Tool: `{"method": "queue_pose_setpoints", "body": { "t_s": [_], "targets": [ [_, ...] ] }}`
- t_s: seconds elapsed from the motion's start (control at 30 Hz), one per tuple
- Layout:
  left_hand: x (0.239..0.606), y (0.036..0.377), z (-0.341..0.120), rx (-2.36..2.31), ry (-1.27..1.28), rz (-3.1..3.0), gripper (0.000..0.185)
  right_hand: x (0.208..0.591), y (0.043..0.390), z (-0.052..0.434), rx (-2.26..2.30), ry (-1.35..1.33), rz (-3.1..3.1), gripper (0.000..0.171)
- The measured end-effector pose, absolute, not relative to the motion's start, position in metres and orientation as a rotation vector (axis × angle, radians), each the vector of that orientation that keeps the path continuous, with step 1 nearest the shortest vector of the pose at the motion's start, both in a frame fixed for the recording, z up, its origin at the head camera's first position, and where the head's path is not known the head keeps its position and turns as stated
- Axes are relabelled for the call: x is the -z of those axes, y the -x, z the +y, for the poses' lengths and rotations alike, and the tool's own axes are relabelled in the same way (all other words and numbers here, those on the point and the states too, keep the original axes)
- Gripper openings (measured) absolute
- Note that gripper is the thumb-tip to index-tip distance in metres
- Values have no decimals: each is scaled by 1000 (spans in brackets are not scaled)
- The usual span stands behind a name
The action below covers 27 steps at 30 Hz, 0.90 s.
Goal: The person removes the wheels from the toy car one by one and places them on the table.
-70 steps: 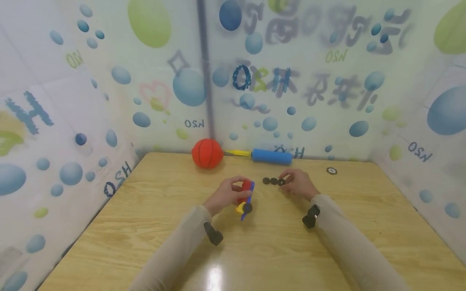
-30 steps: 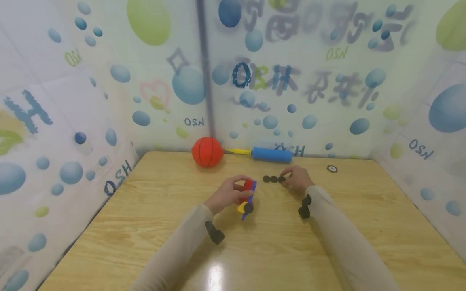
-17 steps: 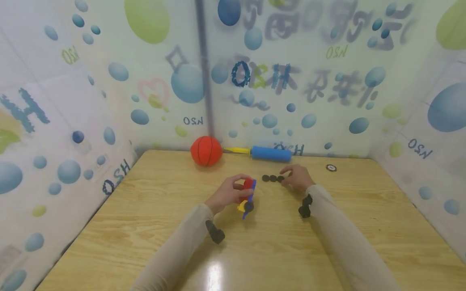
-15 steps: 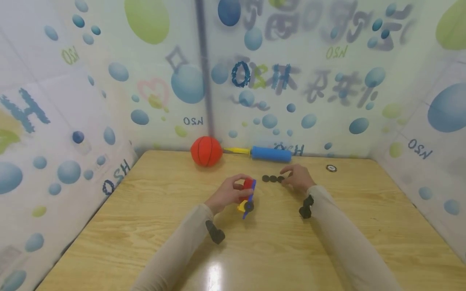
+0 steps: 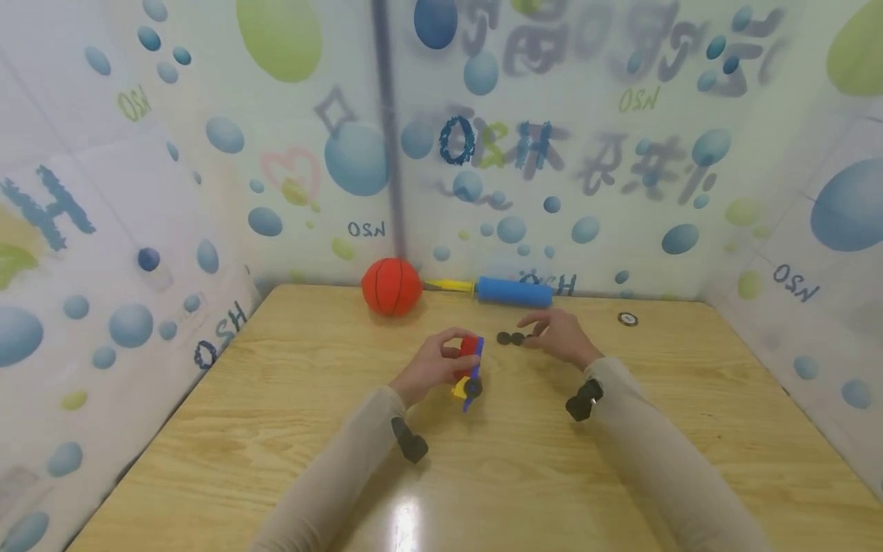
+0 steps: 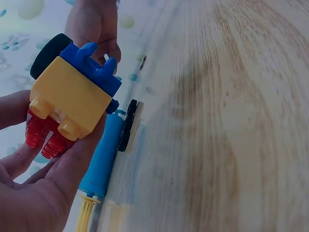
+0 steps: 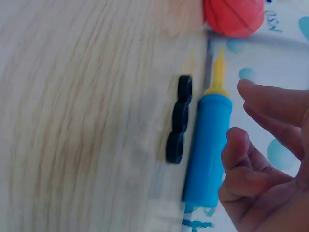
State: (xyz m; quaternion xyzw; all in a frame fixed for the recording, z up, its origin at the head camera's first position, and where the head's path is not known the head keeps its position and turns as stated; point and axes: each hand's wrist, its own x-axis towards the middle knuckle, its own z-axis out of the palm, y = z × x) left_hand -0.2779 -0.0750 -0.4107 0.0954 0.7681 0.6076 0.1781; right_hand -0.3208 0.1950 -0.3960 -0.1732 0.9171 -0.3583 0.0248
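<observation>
My left hand grips a toy car of building blocks by its red part, above the table. Its yellow block, blue base with a hook-like end and a black wheel stick out past the fingers. Three black toy wheels lie in a touching row on the table. My right hand hovers close by them, thumb and fingers apart with nothing between them. In the head view its fingertips overlap the rightmost wheel and partly hide it.
Along the back of the wooden table are a red ball with black lines and a blue hand pump with a yellow end. A small round black-and-white disc lies at the back right. Patterned walls enclose the table.
The right hand's fingertips, at the rightmost wheel earlier, have shifted a little left above the row. The left hand keeps its hold on the toy car, nearly still.
</observation>
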Motion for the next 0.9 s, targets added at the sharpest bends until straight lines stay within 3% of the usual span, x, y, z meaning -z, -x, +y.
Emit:
{"method": "queue_pose_setpoints", "body": {
  "t_s": [0.9],
  "targets": [
    [417, 280, -68, -1743, -241, 2165, 43, 400, 279, 170, 1297, 827, 2418, 28]
  ]
}}
